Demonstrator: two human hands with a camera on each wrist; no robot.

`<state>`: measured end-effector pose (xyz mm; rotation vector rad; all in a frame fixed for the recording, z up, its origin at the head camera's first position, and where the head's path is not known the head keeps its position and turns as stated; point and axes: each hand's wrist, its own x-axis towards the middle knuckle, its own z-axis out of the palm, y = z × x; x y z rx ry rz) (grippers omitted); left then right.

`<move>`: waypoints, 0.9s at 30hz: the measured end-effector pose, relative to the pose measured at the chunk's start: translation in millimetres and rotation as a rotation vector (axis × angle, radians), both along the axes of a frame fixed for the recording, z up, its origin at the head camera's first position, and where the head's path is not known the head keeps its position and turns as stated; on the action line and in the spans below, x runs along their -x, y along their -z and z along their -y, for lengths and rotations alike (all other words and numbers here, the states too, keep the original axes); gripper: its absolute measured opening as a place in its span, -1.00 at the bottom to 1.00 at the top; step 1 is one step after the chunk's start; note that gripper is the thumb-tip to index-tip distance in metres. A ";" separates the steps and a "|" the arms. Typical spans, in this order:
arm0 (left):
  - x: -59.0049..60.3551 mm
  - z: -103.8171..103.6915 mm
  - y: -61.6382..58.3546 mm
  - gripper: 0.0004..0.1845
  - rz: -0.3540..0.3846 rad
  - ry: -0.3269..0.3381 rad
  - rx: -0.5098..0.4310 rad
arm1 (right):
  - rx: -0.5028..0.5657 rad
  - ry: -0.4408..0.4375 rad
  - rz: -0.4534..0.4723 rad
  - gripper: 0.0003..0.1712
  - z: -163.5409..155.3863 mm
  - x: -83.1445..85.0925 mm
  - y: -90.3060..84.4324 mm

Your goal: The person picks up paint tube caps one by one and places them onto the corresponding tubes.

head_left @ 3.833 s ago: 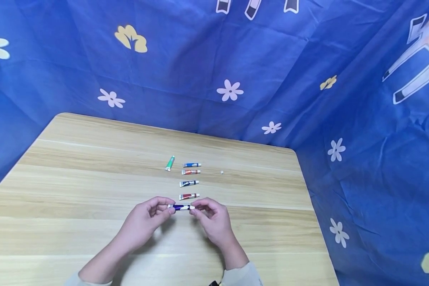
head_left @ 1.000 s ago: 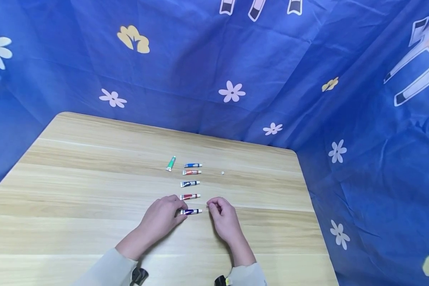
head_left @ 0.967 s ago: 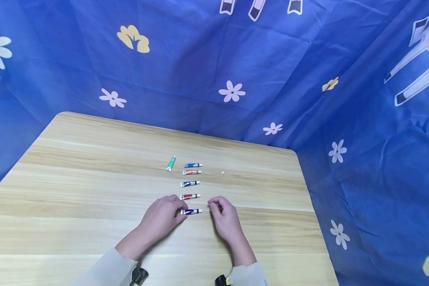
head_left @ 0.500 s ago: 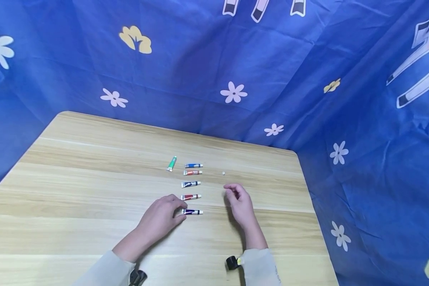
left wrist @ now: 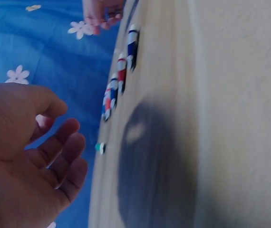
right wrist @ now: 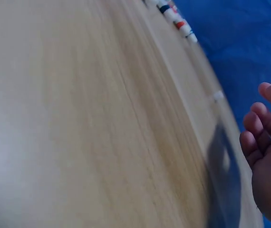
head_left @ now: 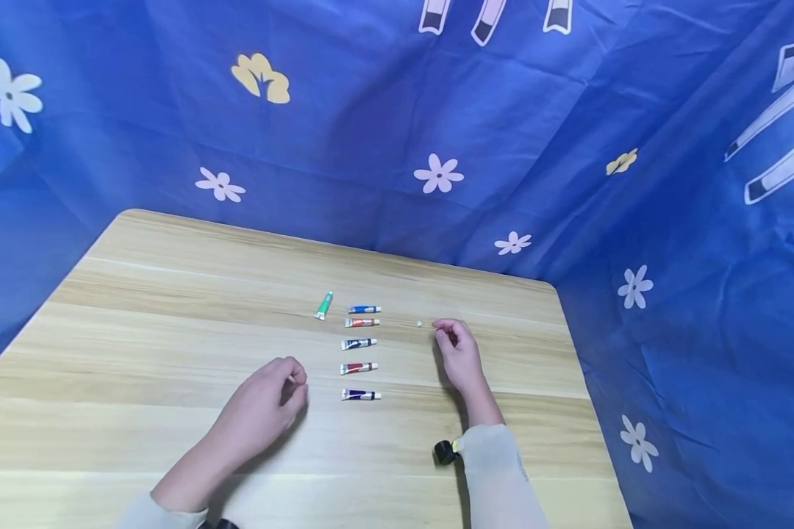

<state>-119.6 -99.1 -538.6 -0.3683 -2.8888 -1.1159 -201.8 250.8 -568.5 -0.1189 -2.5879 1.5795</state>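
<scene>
Five small paint tubes lie in a column on the wooden table: blue, orange, dark blue, red and purple. A green tube lies slanted to their left. My left hand hovers left of the purple tube, fingers loosely curled, holding nothing; the left wrist view shows its bare palm and the tube row. My right hand sits right of the column, fingertips just beside a tiny white cap, holding nothing. The right wrist view shows that cap ahead of the fingers.
Blue cloth with white and yellow flowers hangs close behind and to the right of the table. The table's right edge runs near my right hand. A small black device sits at my right wrist.
My left hand let go of the purple tube and drew back to the left. My right hand moved away up and right, to beside the white cap. The purple tube now lies in the column.
</scene>
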 end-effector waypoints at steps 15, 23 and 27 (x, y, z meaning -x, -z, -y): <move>-3.5 16.9 -1.0 -0.87 0.066 0.000 0.020 | -0.169 -0.119 0.010 -0.73 -4.2 33.3 12.6; 3.5 19.0 5.1 -0.87 0.050 0.025 0.018 | -0.240 -0.192 0.057 -0.64 -4.8 45.6 13.7; 10.3 16.6 4.4 -0.87 0.045 0.035 0.022 | -0.272 -0.188 0.081 -0.65 -6.3 48.9 16.9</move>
